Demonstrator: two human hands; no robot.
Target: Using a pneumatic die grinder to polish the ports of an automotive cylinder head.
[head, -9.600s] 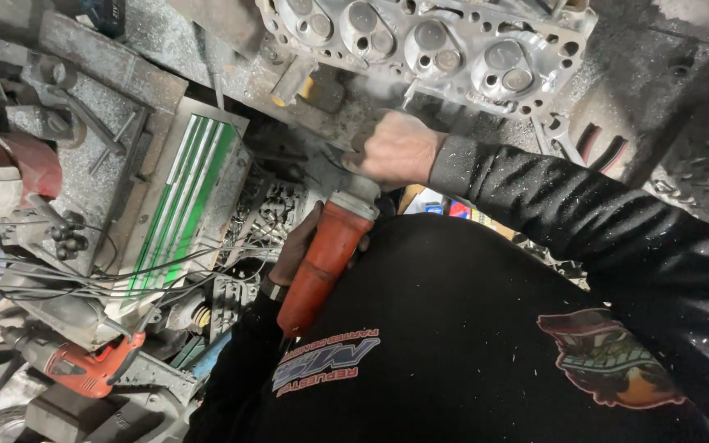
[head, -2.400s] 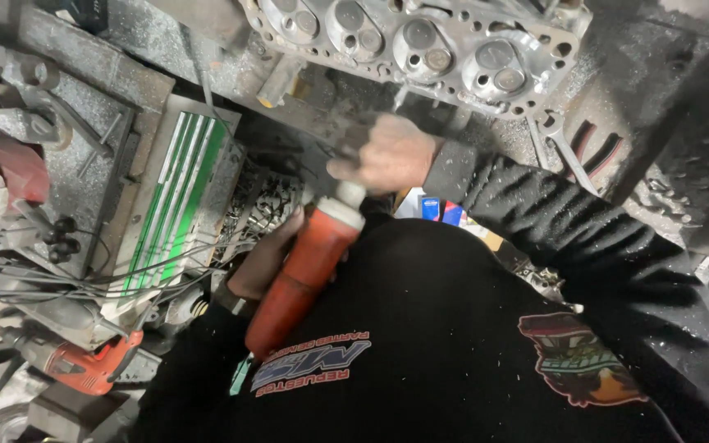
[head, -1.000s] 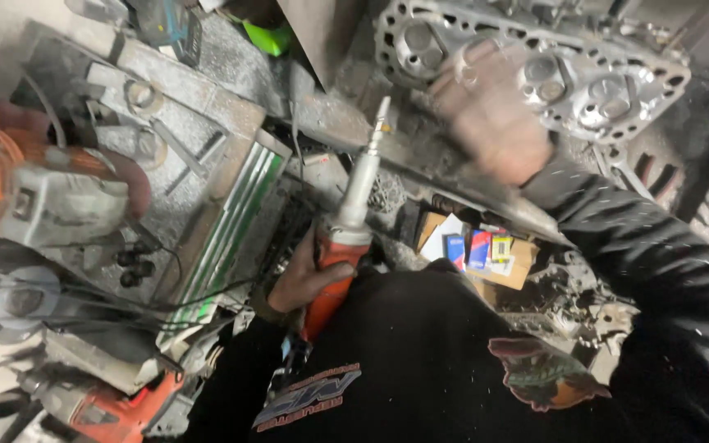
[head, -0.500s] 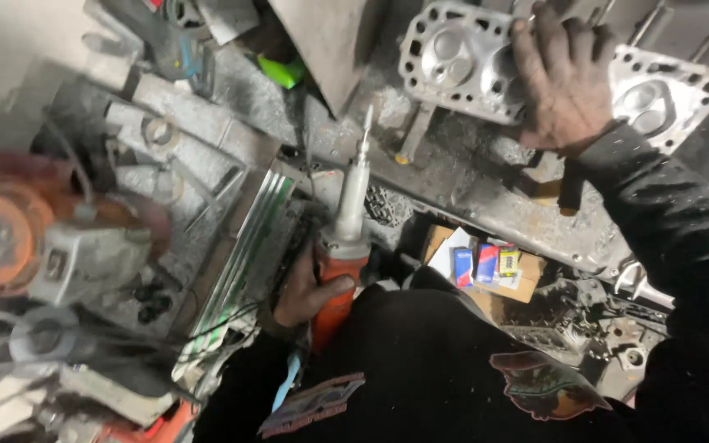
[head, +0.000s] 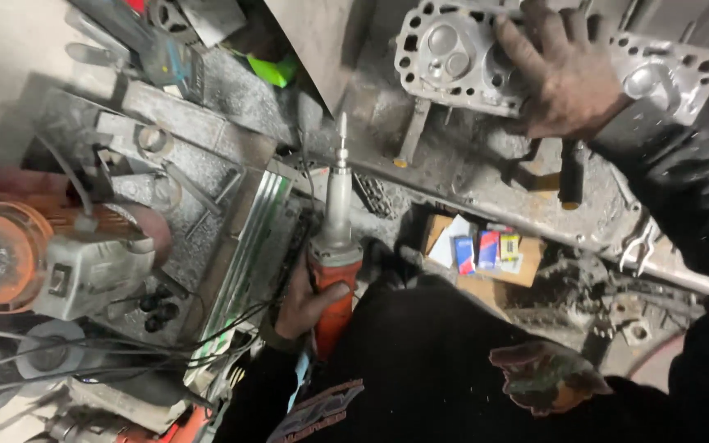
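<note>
A: What is being held nearest the body?

B: An orange die grinder [head: 334, 262] is being gripped by the left hand [head: 304, 302]; the grip is being kept closed round its smooth plastic barrel, just above the black sweatshirt [head: 420, 369]. Its slim grey metal neck is being pointed up and away, ending in a small rounded bit that is touching nothing.

A: And beside it?

B: A ribbed metal case [head: 248, 254] with green stripes is being crossed by thin black cables. Further left, a round orange motor [head: 10, 254] is being seen under grey dust.

A: Farther out?

B: A small cardboard box [head: 486, 254] of coloured packets is lying on the gritty bench [head: 453, 176]. Beyond it, the cast aluminium cylinder head [head: 453, 57], pitted with round chambers and bolt holes, is being pressed flat by the right hand [head: 564, 74], fingers spread, nothing being clasped.
</note>
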